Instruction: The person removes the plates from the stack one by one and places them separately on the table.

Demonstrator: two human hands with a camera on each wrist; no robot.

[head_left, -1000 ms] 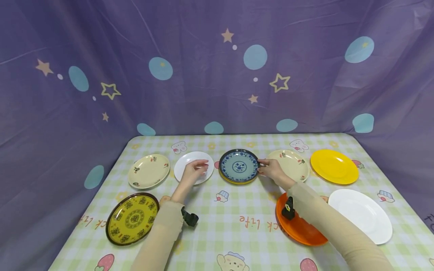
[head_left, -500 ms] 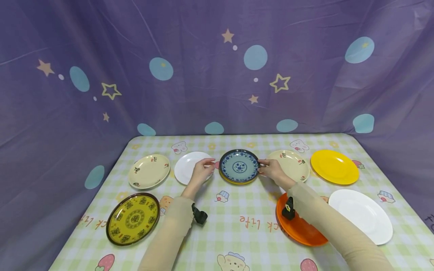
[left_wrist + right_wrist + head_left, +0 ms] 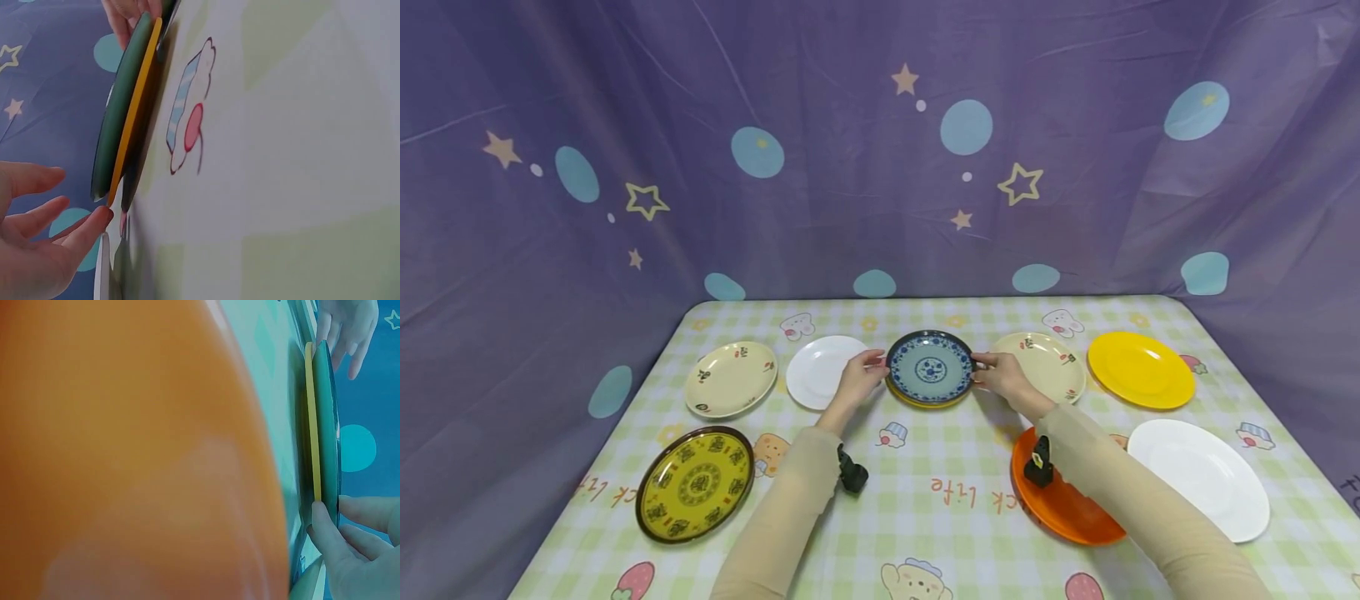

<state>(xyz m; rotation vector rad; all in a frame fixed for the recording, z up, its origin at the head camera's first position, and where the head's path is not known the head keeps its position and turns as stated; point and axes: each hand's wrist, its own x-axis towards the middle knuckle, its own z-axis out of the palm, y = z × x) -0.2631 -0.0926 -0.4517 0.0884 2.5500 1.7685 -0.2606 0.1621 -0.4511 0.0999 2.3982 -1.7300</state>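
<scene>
A blue floral plate with a dark rim (image 3: 930, 369) lies stacked on a yellow plate (image 3: 134, 112) in the middle of the back row. From the right side my right hand (image 3: 1006, 382) pinches the pair, fingers under the yellow plate and thumb at the upper rim in the right wrist view. Both plates are raised, with a shadowed gap below them. My left hand (image 3: 859, 382) is at their left edge, fingers spread; one fingertip comes right at the yellow rim in the left wrist view. Behind that hand is a small white plate (image 3: 816, 375), partly covered.
Cream plates flank the middle, one at left (image 3: 731, 380) and one at right (image 3: 1045, 367). Farther right are a yellow oval plate (image 3: 1140, 370) and a white oval plate (image 3: 1198, 479). An orange plate (image 3: 1071, 512) lies under my right forearm, a brown-rimmed patterned plate (image 3: 696, 485) at front left.
My left hand has moved right, from over the small white plate to the left edge of the stacked plates. The right hand keeps its hold in the same place.
</scene>
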